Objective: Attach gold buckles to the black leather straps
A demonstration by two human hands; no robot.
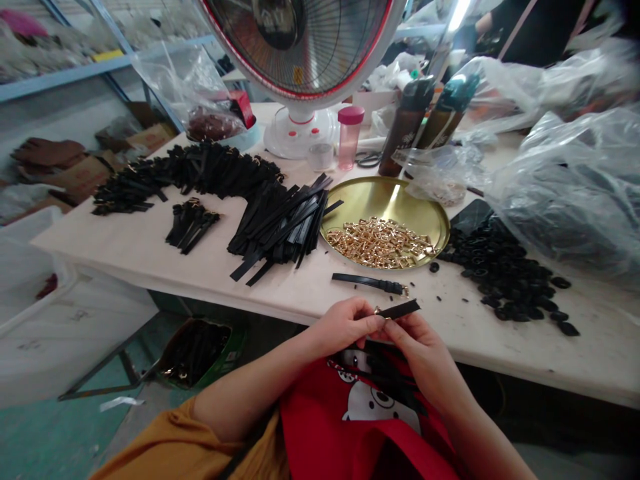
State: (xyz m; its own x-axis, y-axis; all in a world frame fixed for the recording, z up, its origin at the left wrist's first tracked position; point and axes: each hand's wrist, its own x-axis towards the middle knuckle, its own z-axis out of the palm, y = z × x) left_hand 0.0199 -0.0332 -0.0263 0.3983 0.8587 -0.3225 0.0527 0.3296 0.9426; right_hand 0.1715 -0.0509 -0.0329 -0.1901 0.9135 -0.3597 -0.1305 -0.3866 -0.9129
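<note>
Head view: the left hand (350, 325) and right hand (419, 340) are pinching a black strip (401, 309) and its gold fitting (379, 311) at the table's (500, 350) near edge. Finished-looking straps (200, 170) are lying bunched at left, while loose strips (283, 227) and gold pieces (377, 243) are apparently lying unjoined; bare tabletop (290, 292) is offering room left of the hands.

The strap pile (280, 230) is placed left of the tray (437, 200) on the table (280, 300); buckles (383, 243) are held in the tray. Rings (520, 273) are scattered right, the fan (303, 50) set on the far side.
</note>
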